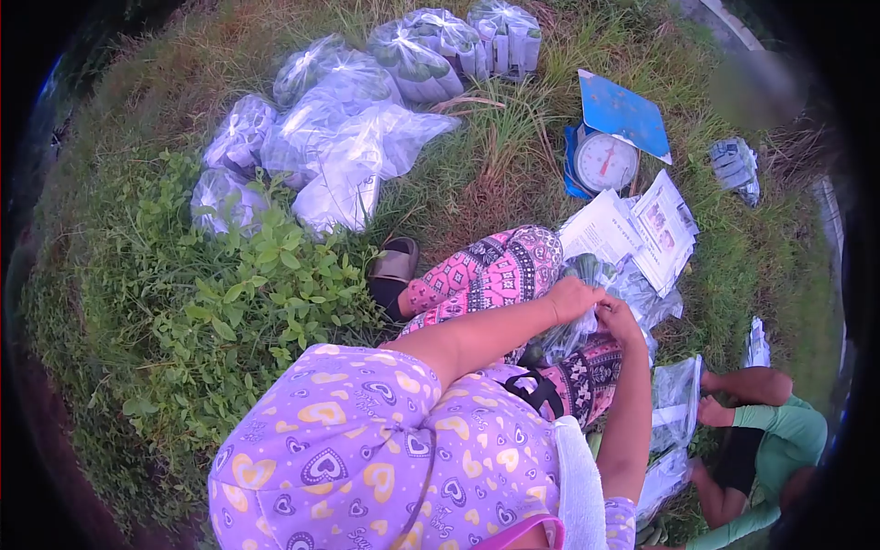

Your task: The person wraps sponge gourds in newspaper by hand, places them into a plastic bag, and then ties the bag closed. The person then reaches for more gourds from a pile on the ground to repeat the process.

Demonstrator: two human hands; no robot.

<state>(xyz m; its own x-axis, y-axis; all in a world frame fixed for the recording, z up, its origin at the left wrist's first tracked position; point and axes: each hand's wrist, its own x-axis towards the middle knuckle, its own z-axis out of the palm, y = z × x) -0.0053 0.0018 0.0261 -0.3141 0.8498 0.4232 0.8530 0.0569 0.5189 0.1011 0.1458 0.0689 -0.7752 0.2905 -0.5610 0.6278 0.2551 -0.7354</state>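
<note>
My left hand (576,299) and my right hand (620,321) meet just beyond my knees, fingers pinched together. Between them is the gathered top of a clear plastic bag (570,332), which rests against my legs. Green produce shows through the plastic, its kind blurred. More green produce (587,268) lies just past my left hand. Printed paper sheets (600,229) and loose clear plastic (642,295) are spread beyond my hands.
A dial scale (606,163) with a blue tray (625,115) stands on the grass. Several filled clear bags (412,64) sit at the upper left, near leafy plants (247,302). At the right, a person in green sleeves (779,431) handles a plastic bag (674,403). A plastic-wrapped bundle (734,168) lies beyond.
</note>
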